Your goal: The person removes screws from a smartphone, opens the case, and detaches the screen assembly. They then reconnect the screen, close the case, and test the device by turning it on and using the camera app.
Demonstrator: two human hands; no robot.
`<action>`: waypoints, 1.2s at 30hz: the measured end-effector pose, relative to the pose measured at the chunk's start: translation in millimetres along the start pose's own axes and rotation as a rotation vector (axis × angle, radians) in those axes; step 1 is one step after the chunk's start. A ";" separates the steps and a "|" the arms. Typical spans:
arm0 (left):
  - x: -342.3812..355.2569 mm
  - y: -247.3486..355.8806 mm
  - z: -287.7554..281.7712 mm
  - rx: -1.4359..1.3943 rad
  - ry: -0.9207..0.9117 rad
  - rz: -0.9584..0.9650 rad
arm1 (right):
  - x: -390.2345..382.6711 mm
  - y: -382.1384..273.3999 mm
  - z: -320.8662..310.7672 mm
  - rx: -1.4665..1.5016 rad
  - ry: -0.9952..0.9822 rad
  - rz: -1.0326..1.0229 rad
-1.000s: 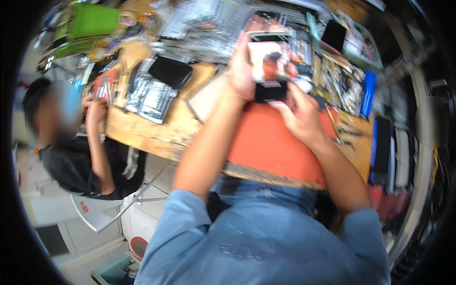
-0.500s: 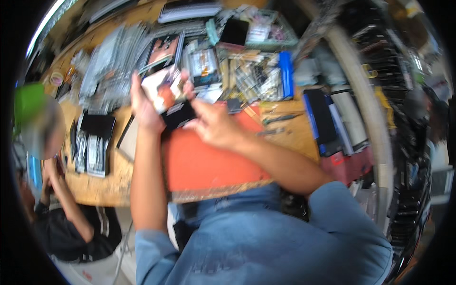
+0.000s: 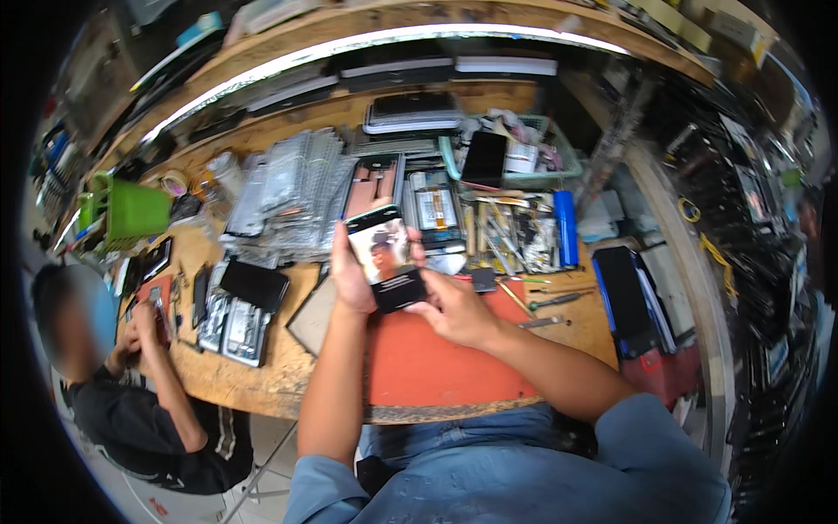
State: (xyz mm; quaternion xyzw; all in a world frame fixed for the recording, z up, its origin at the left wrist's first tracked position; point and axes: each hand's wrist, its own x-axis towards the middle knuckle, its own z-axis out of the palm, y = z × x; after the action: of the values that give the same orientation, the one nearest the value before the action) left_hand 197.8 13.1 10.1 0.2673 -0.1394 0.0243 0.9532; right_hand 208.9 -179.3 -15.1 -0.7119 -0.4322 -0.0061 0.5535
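A smartphone [image 3: 381,255] with a lit screen, showing a picture above a dark lower band, is held tilted above an orange-red work mat [image 3: 436,362]. My left hand [image 3: 349,281] wraps round it from the left side, its fingertips showing at the right edge. At the lower right corner my right hand [image 3: 460,313] grips the phone between thumb and index finger; its other fingers are curled and partly hidden. Beyond the phone lies another device [image 3: 375,179] with a coppery surface, next to an opened phone [image 3: 434,208] with its inner parts bare.
Bubble-wrapped flat parts [image 3: 301,175] are stacked at the back left. A teal basket [image 3: 567,162] of small parts, a blue cylinder [image 3: 566,229] and a screwdriver [image 3: 559,299] are to the right. On the left, a person in black [image 3: 157,419] works beside a green basket [image 3: 131,210].
The view has tilted up, bringing the shelf and light strip into sight. Both hands keep hold of the smartphone, whose screen now shows more sharply. The neighbouring person stays at the left.
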 end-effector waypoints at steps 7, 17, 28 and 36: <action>-4.8 2.8 12.6 0.042 -0.015 0.019 | -2.7 1.7 -0.6 0.045 -0.092 0.067; -4.3 1.8 11.1 0.001 -0.025 0.020 | 1.1 -1.2 -4.7 0.255 -0.096 0.175; -4.5 -0.6 15.3 0.048 0.085 0.014 | 2.8 -1.0 -4.9 0.286 -0.042 0.262; -4.9 -3.8 16.4 0.061 0.131 0.085 | 6.9 -14.5 -8.8 0.172 0.122 0.189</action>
State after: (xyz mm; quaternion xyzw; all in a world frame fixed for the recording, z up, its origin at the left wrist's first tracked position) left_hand 189.4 1.5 20.2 0.2879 -0.0871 0.0865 0.9498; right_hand 208.4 -181.9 3.0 -0.6979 -0.3275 0.0398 0.6357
